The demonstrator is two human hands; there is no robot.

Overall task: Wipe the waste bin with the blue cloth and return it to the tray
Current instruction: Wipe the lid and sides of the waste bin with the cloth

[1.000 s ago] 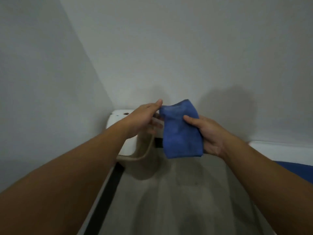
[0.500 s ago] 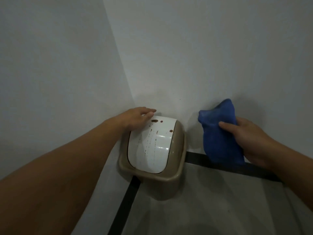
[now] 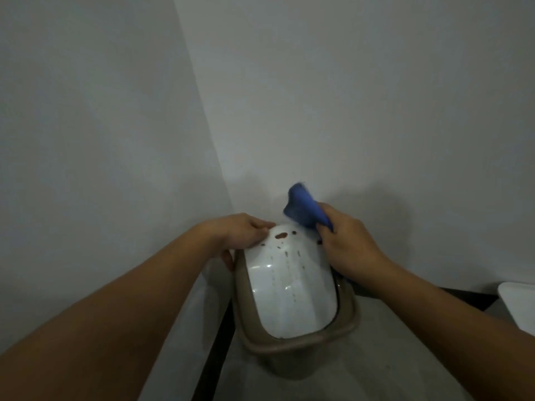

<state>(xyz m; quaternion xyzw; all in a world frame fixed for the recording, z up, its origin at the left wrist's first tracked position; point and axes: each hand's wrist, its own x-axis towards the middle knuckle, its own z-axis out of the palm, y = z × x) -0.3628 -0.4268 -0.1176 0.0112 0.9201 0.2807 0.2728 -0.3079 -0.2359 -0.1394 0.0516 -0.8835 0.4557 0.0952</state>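
A beige waste bin (image 3: 301,341) with a white domed lid (image 3: 292,290) stands in the corner of the room. Brown spots and drip streaks mark the lid's top. My left hand (image 3: 240,235) grips the bin's upper left edge, fingers on the lid's rim. My right hand (image 3: 347,244) holds the bunched blue cloth (image 3: 304,209) against the lid's upper right side. A bit of cloth also shows under that hand's wrist.
White walls meet in a corner just behind the bin. A dark skirting strip (image 3: 215,351) runs along the grey floor. A white object's corner (image 3: 518,308) shows at the right edge, apart from the bin.
My right hand has brought the cloth from the right onto the lid's upper right. My left hand has closed on the bin's left edge. The view has come closer to the bin.
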